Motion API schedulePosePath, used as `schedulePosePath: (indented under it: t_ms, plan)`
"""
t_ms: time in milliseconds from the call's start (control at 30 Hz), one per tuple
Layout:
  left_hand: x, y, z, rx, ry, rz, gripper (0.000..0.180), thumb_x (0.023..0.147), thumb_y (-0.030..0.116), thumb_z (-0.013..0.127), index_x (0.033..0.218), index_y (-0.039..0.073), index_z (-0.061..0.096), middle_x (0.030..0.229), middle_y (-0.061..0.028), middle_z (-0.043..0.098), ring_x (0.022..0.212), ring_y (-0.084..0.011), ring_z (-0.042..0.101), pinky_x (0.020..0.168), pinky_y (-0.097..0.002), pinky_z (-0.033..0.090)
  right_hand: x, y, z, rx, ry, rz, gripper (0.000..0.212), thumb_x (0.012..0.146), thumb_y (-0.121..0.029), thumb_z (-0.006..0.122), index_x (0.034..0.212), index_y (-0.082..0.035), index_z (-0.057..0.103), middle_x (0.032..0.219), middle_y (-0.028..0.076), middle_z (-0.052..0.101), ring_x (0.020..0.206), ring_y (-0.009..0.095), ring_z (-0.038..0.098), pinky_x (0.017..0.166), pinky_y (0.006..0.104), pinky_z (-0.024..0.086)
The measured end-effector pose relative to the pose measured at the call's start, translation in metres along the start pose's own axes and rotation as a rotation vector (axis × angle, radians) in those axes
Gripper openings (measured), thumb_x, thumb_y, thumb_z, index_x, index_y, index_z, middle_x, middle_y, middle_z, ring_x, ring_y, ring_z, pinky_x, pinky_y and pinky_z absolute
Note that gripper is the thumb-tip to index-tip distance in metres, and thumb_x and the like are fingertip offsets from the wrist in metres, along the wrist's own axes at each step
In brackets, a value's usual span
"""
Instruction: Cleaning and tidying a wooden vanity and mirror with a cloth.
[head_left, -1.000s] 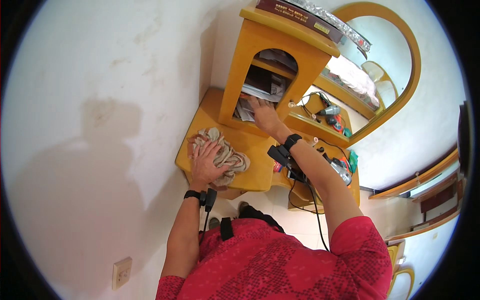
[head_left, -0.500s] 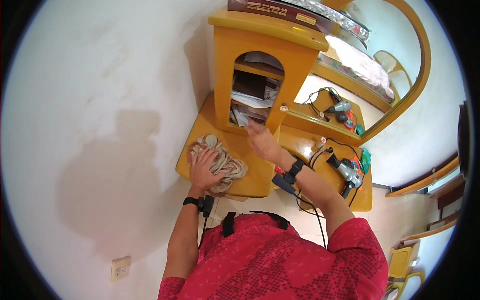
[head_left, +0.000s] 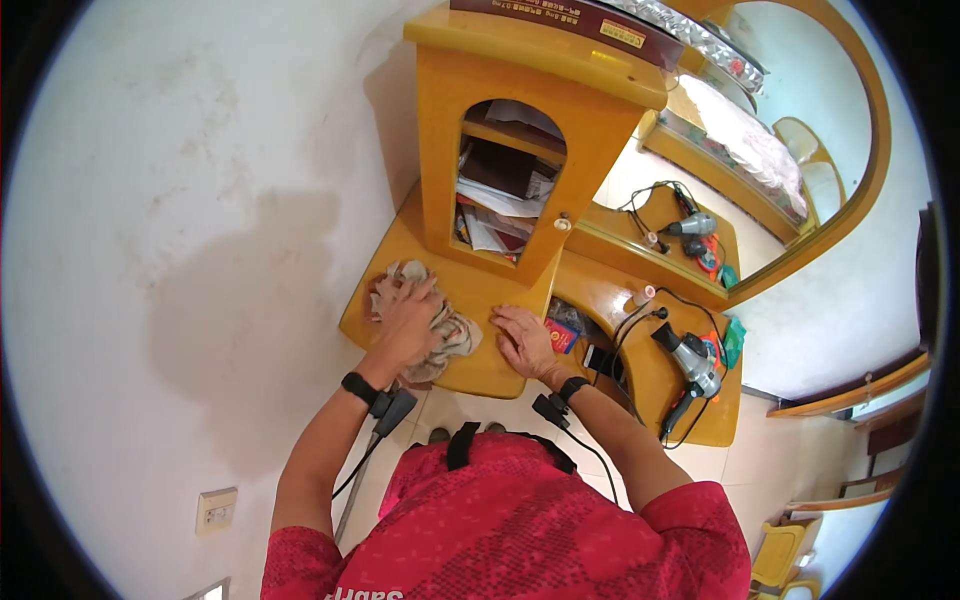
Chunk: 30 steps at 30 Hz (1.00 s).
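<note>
My left hand (head_left: 408, 325) presses down on a crumpled beige and brown cloth (head_left: 458, 337), its fingers bent into the folds. The cloth lies on the left wing of a yellow-brown wooden dresser top (head_left: 480, 285). To the right of it, my right hand (head_left: 524, 338) rests near the front right edge of the same wing. Its fingers are stretched and a little bent, and it holds nothing. Behind both hands rises a small dresser cabinet (head_left: 592, 120) with an arched window and a round knob (head_left: 562, 224). Papers and a dark folder (head_left: 497, 168) show inside.
Right of my hand, an open space in the dresser holds a red packet (head_left: 561, 336). A grey hair dryer (head_left: 692, 362) with its cord lies on the right wing. A mirror (head_left: 765, 160) stands behind. A maroon box (head_left: 570, 28) sits on the cabinet.
My right hand has come back from the cabinet window down onto the dresser top. My left hand has shifted slightly on the cloth, its fingers more bent. The view has moved a little.
</note>
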<state>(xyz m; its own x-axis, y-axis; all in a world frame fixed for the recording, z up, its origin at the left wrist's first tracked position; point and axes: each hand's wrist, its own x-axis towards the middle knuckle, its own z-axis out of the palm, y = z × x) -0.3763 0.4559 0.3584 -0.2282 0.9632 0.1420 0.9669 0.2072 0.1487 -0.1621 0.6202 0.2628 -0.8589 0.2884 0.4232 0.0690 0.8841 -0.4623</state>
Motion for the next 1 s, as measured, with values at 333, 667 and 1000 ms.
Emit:
schedulePosePath:
  t_ms: [333,667,1000]
  plan:
    - [0.127,0.045,-0.005,-1.418,0.239,-0.305,0.059,0.087,0.019,0.068,0.136,-0.003,0.045,0.136,-0.0168,0.052,0.111,-0.0202,0.058,0.093,-0.0327,0.049,0.004,-0.003,0.002,0.036,0.064,-0.019,0.036,0.078,-0.009,0.063,0.114,-0.007,0.062,0.125,0.014,0.061,0.119,0.035,0.055,0.103,0.0466,0.041]
    - [0.174,0.029,-0.053,-0.915,0.381,-0.171,0.031,0.085,0.001,0.050,0.114,-0.001,0.061,0.107,-0.0181,0.067,0.097,-0.0293,0.066,0.084,-0.0360,0.052,0.006,0.000,0.009,0.054,0.052,-0.025,0.032,0.081,-0.009,0.060,0.112,-0.008,0.062,0.126,0.012,0.061,0.121,0.034,0.054,0.105,0.0463,0.040]
    - [0.184,0.021,-0.078,-0.394,0.327,0.089,0.048,0.074,-0.001,0.062,0.122,-0.003,0.058,0.114,-0.0239,0.061,0.110,-0.0404,0.058,0.093,-0.0460,0.048,0.007,-0.001,0.003,0.034,0.063,-0.027,0.031,0.081,-0.008,0.061,0.112,-0.008,0.063,0.126,0.012,0.061,0.121,0.034,0.054,0.103,0.0457,0.041]
